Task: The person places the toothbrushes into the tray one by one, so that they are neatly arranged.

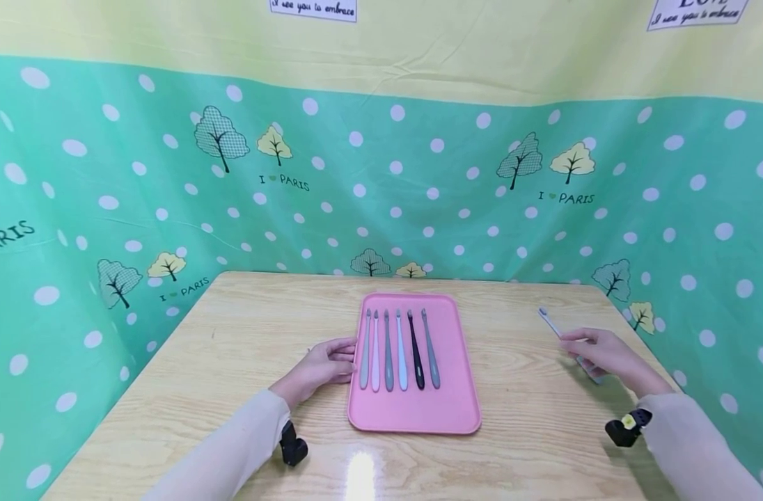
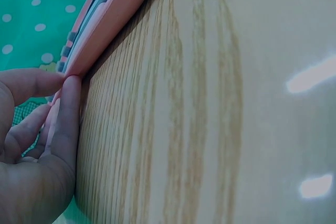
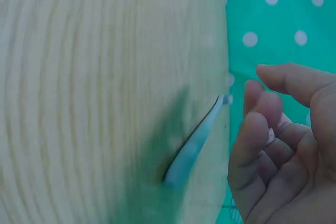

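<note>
A pink tray lies on the table, bearing several toothbrushes in a row, heads toward the far side, in grey, pink, light blue and black. My left hand pinches the tray's left rim between thumb and fingers; the left wrist view shows the fingertips meeting at that pink rim. Off to the right, one pale blue toothbrush lies alone on the wood. Above it hovers my right hand, fingers loosely bent. A gap shows between thumb and fingers in the right wrist view, with nothing held.
The light wooden table reaches back to a green dotted curtain that hangs behind and along both sides. Black wrist cameras sit on both wrists, the left one beside the sleeve. The table's right edge runs close to my right hand.
</note>
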### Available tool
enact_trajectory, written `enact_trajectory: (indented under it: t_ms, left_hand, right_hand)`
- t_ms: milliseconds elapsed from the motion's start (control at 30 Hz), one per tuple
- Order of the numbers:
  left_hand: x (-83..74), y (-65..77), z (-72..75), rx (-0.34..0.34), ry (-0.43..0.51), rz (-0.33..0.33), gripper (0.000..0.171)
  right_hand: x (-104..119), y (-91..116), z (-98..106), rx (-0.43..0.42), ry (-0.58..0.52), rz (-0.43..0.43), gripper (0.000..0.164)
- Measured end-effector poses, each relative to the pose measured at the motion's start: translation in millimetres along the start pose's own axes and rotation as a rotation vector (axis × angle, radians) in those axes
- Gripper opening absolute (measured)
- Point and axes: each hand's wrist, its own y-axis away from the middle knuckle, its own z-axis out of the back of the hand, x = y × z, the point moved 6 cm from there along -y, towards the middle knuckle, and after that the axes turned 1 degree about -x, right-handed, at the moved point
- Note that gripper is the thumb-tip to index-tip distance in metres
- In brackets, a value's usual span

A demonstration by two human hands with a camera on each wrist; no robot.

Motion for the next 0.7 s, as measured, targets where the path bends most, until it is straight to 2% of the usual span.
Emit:
enact_trajectory:
  t_ms: [400, 700]
  left_hand:
    - [-1.1, -0.4, -2.1, 0.000, 0.012, 0.012, 0.063]
    - [1.7, -3.3, 0.6, -0.005, -0.006, 0.014, 0.064]
  right_hand:
    - [-35, 2, 16, -0.049, 0.062, -0.119, 0.060]
    - [-50, 0, 20, -0.056, 0.085, -0.153, 0.061]
